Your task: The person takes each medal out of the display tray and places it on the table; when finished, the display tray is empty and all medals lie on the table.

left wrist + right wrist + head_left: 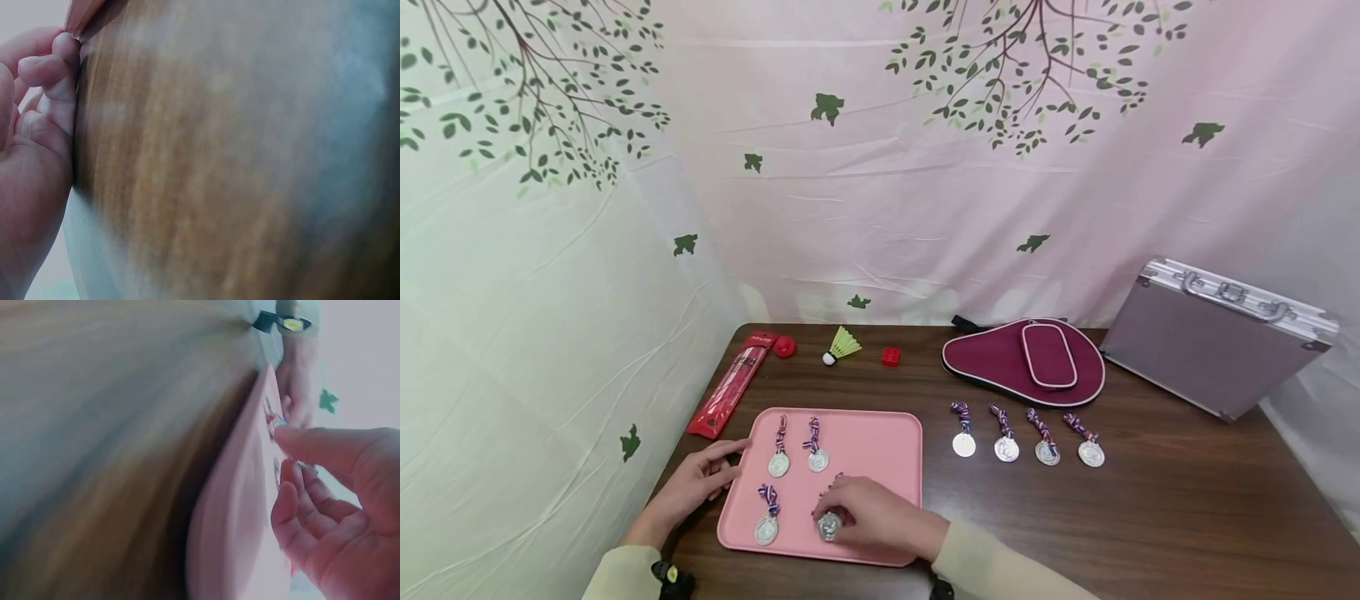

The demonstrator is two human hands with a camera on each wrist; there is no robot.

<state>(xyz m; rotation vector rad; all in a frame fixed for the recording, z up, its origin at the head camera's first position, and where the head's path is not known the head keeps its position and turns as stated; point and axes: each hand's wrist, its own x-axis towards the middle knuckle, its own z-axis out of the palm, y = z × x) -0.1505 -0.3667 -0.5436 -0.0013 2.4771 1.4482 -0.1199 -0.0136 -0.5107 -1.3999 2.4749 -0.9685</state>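
My right hand (876, 515) pinches a silver medal (829, 526) low over the lower middle of a pink tray (880, 442); the fingers hide much of its tricolour ribbon. At the tray's left rim, my left hand (700, 479) holds the edge with its fingertips; in the left wrist view its fingers (47, 69) are bent against the rim. On the tray lie a medal (778, 464) at upper left, another medal (817, 459) beside it and a third medal (766, 529) at lower left, each with a knotted ribbon.
Right of the tray, several medals (1006, 449) lie in a row. Behind them are a maroon paddle case (985, 358) and a silver case (1210, 350). A red packet (733, 383), round red object (785, 347), yellow shuttlecock (842, 344) and red toy brick (891, 357) line the back left.
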